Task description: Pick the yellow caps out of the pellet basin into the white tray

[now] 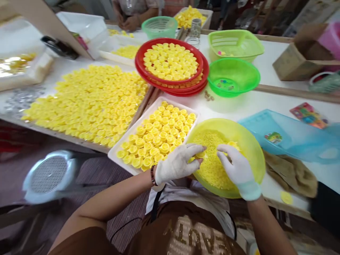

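My left hand point(180, 161), in a white glove with bare fingertips, pinches a small yellow flower-shaped cup point(199, 155) over the near-left side of a yellow basin point(252, 148). Fine yellow granules point(212, 173) lie in that basin. Above its right half is my gloved right hand point(235, 163), thumb and fingers drawn together; anything between them is hidden. A few yellow pieces point(233, 144) show just behind the right fingers. Left of the basin, a white tray point(113, 153) holds many yellow flower-shaped pieces point(154, 141) in rows, partly beneath my left wrist.
Many yellow cups point(90, 102) cover the table at left. Stacked red trays point(170, 92) hold more cups. Behind are a green bowl point(233, 72) and a lime basket point(236, 39). A blue plastic scoop-like container point(287, 134) and brown cloth point(292, 173) lie right. Another person's hands point(130, 23) rest across the table.
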The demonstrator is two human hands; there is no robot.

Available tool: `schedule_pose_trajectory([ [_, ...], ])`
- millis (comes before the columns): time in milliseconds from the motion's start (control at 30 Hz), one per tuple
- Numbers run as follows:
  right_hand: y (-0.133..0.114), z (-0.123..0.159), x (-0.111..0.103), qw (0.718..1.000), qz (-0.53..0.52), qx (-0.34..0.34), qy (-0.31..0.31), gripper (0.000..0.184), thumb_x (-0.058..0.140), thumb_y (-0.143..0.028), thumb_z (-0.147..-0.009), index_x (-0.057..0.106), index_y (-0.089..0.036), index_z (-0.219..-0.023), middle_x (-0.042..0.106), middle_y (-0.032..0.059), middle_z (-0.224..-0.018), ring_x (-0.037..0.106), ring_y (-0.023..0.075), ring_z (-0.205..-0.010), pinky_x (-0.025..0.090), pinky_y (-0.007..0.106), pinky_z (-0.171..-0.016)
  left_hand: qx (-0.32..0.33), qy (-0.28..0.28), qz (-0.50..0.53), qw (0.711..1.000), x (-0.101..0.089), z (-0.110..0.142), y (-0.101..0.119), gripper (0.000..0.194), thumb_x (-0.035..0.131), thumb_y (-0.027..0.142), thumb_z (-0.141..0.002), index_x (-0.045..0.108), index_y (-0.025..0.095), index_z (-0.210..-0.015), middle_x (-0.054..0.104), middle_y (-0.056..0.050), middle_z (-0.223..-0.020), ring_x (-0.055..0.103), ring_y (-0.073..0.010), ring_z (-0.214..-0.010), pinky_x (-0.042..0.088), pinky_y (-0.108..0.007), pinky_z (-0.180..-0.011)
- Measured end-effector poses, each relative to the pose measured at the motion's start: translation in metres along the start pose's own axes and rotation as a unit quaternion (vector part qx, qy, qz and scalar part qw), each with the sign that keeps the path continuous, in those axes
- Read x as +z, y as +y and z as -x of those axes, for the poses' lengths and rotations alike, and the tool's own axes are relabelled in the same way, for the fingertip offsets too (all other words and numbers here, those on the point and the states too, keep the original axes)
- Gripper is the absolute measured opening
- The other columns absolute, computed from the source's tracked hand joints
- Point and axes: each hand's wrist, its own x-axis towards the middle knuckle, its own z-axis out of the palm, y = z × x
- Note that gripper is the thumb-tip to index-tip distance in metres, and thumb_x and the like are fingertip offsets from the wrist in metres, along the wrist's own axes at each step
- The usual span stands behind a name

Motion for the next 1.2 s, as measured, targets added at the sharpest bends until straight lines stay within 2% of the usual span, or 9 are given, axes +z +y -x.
schedule_pose_trajectory([
  [100,0.014,0.008,0.01,0.999,0.016,-0.014,-0.045,0.027,0.052,-0.039,-0.095,0.066,-0.021,-0.11,0.07,0.0121,-0.12,0.064,0.0287,-0.115,0.048,0.047,-0.103,-0.072,0.026,0.0,0.997,-0.021,0.033,-0.001,0.027,0.061,0.025,-0.089,0.064,0.024,-0.116,0.072,-0.004,-0.101,0.07,-0.0186,-0.092,0.058,-0.033,-0.082],
  [233,0.016,0.011,0.019,0.996,0.032,-0.038,-0.07,0.027,0.051,-0.039,-0.096,0.066,-0.021,-0.111,0.07,0.0122,-0.12,0.064,0.029,-0.114,0.049,0.049,-0.104,-0.124,0.152,-0.074,0.978,-0.069,0.07,-0.016,0.022,0.063,0.029,-0.09,0.065,0.021,-0.111,0.071,-0.006,-0.105,0.068,-0.0176,-0.091,0.058,-0.033,-0.082],
  [333,0.013,0.009,0.021,0.995,0.035,-0.048,-0.08,0.027,0.051,-0.038,-0.096,0.065,-0.021,-0.111,0.07,0.012,-0.118,0.064,0.0283,-0.113,0.05,0.047,-0.103,-0.171,0.197,-0.172,0.95,-0.112,0.082,-0.034,0.024,0.065,0.031,-0.089,0.066,0.02,-0.11,0.068,-0.006,-0.103,0.065,-0.0167,-0.086,0.056,-0.034,-0.081],
  [433,0.013,0.009,0.022,0.994,0.036,-0.045,-0.088,0.027,0.051,-0.039,-0.096,0.064,-0.021,-0.111,0.07,0.0112,-0.118,0.065,0.0276,-0.112,0.05,0.046,-0.102,-0.195,0.205,-0.239,0.929,-0.135,0.08,-0.054,0.022,0.063,0.025,-0.087,0.065,0.018,-0.108,0.066,-0.005,-0.097,0.062,-0.0172,-0.082,0.054,-0.034,-0.079],
  [567,0.016,0.012,0.023,0.995,0.04,-0.043,-0.086,0.027,0.051,-0.04,-0.096,0.064,-0.021,-0.11,0.071,0.0111,-0.116,0.066,0.0276,-0.11,0.052,0.046,-0.099,-0.172,0.168,-0.293,0.925,-0.128,0.073,-0.08,0.022,0.054,0.014,-0.087,0.062,0.018,-0.106,0.064,-0.007,-0.099,0.062,-0.019,-0.088,0.053,-0.033,-0.079],
  [733,0.016,0.013,0.024,0.994,0.044,-0.044,-0.09,0.026,0.051,-0.039,-0.097,0.064,-0.021,-0.11,0.071,0.0105,-0.116,0.066,0.0274,-0.11,0.051,0.045,-0.1,-0.147,0.062,-0.395,0.905,-0.11,0.07,-0.094,0.022,0.046,0.01,-0.09,0.06,0.018,-0.105,0.059,-0.009,-0.105,0.06,-0.019,-0.085,0.051,-0.03,-0.068],
  [900,0.014,0.013,0.024,0.993,0.045,-0.048,-0.094,0.025,0.05,-0.039,-0.097,0.064,-0.022,-0.108,0.071,0.0104,-0.115,0.066,0.0276,-0.109,0.052,0.045,-0.099,-0.124,-0.032,-0.468,0.875,-0.118,0.066,-0.095,0.021,0.047,0.004,-0.088,0.062,0.017,-0.096,0.062,-0.009,-0.097,0.059,-0.0217,-0.084,0.051,-0.035,-0.073],
  [1033,0.014,0.012,0.023,0.993,0.041,-0.051,-0.096,0.024,0.05,-0.038,-0.097,0.065,-0.023,-0.109,0.071,0.0099,-0.114,0.067,0.0274,-0.108,0.052,0.045,-0.099,-0.103,-0.047,-0.477,0.872,-0.124,0.061,-0.099,0.022,0.047,0.004,-0.088,0.063,0.017,-0.096,0.062,-0.009,-0.095,0.059,-0.0212,-0.082,0.05,-0.036,-0.073],
  [1200,0.013,0.011,0.023,0.993,0.039,-0.053,-0.099,0.024,0.05,-0.038,-0.097,0.065,-0.022,-0.107,0.072,0.0099,-0.113,0.067,0.0274,-0.107,0.052,0.045,-0.097,-0.041,-0.084,-0.481,0.872,-0.13,0.058,-0.105,0.025,0.048,0.002,-0.089,0.064,0.018,-0.1,0.062,-0.009,-0.099,0.058,-0.0226,-0.087,0.049,-0.036,-0.074],
])
